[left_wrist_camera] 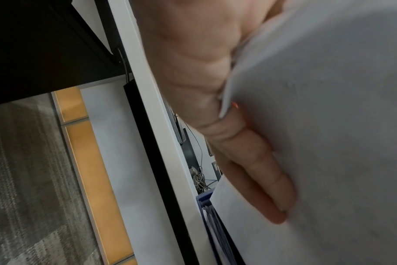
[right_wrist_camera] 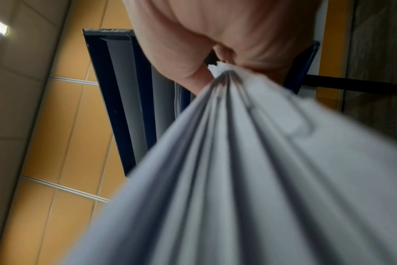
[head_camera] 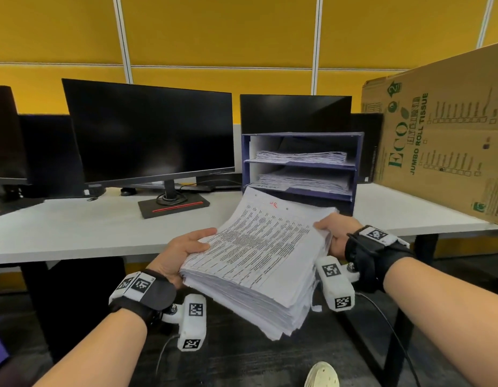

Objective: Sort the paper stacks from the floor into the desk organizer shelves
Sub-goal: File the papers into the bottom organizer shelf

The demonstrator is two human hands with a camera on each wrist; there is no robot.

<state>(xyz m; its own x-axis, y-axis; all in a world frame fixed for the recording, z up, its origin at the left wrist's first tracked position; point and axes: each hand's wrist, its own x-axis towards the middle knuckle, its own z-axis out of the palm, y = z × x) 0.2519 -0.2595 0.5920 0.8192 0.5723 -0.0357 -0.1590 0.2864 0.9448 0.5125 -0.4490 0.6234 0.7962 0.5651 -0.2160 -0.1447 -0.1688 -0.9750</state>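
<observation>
A thick stack of printed paper (head_camera: 259, 255) is held tilted in the air in front of the desk, its far edge near the blue desk organizer (head_camera: 301, 166). My left hand (head_camera: 183, 252) grips its left edge, thumb on top and fingers (left_wrist_camera: 256, 172) underneath the stack (left_wrist_camera: 329, 125). My right hand (head_camera: 334, 233) grips the right edge, pinching the sheets (right_wrist_camera: 249, 161) together. The organizer (right_wrist_camera: 125, 107) has stacked shelves; the upper two hold paper piles (head_camera: 301, 156). The lowest part is hidden behind the stack.
The white desk (head_camera: 102, 233) carries black monitors (head_camera: 150, 132), and a large cardboard box (head_camera: 443, 129) leans at the right. Dark carpet and a light shoe (head_camera: 323, 375) lie below. Cables hang under the desk edge (left_wrist_camera: 161, 125).
</observation>
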